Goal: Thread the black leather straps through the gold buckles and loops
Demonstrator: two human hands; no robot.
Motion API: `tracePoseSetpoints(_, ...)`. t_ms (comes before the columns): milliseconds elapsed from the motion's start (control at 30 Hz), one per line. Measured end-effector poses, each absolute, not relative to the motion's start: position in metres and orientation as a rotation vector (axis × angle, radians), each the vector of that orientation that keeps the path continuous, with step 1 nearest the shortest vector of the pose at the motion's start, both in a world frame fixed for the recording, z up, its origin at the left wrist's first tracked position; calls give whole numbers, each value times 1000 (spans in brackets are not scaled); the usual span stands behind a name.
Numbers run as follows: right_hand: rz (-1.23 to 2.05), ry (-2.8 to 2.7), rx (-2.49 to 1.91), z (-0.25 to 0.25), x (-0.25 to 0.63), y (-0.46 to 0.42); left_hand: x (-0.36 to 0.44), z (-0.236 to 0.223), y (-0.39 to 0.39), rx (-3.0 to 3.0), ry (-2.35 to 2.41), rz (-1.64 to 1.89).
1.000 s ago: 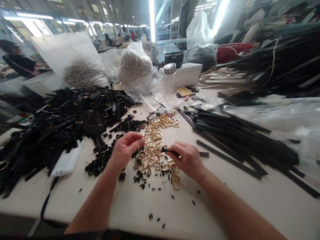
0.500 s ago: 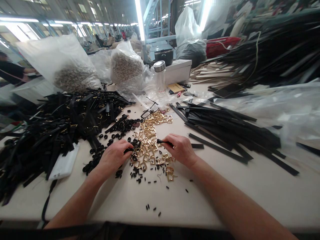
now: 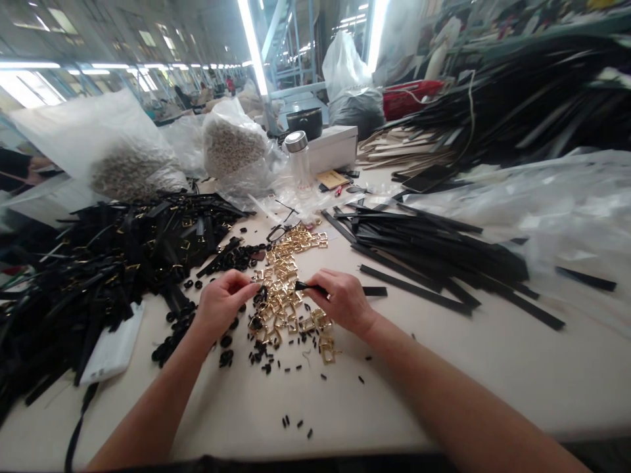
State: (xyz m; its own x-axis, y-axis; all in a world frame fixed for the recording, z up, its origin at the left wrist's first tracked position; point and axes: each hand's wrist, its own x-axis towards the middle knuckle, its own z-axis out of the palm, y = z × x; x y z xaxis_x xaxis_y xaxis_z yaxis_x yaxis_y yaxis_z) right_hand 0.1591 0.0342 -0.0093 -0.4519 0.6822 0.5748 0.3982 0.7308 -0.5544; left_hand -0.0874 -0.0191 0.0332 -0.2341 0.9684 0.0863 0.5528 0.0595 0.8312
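Left hand (image 3: 221,303) has moved nearer the right hand (image 3: 345,301), its hold unclear; the right grip clamps a black strap (image 3: 302,286), whose jutting end could snag gold buckles (image 3: 284,268).

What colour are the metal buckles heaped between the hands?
The buckles are shiny gold, as the head view shows best.

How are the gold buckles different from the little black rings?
The gold buckles are shiny and gold, but the black rings are dark. The gold buckles have corners like little square frames, while the black rings are round. Most gold buckles lie between the two hands, but many black rings lie around the left hand. Both are small, loose and scattered in heaps.
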Motion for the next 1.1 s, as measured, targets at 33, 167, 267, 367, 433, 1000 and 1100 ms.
tracePoseSetpoints(33, 433, -2083, -815, -8, 159, 34, -80, 32, -16, 1311, 1701, 1187)
tracePoseSetpoints(167, 446, -2022, -803, -6, 159, 30, -46, 21, -8, 708, 1322, 1371)
tracePoseSetpoints(267, 468, -1996, -820, -6, 157, 29, -28, 10, -8, 567, 1237, 1351)
tracePoseSetpoints(367, 467, -2004, -868, -8, 156, 29, -20, 2, -10, 551, 1209, 1317)
tracePoseSetpoints(433, 463, -2015, -900, -8, 156, 28, -18, -1, -12, 549, 1198, 1315)
tracePoseSetpoints(1000, 548, -2165, -656, -8, 159, 32, -27, 3, -16, 868, 1219, 1156)
tracePoseSetpoints(1100, 707, -2077, -722, -9, 158, 29, -23, 4, -17, 883, 1223, 1193)
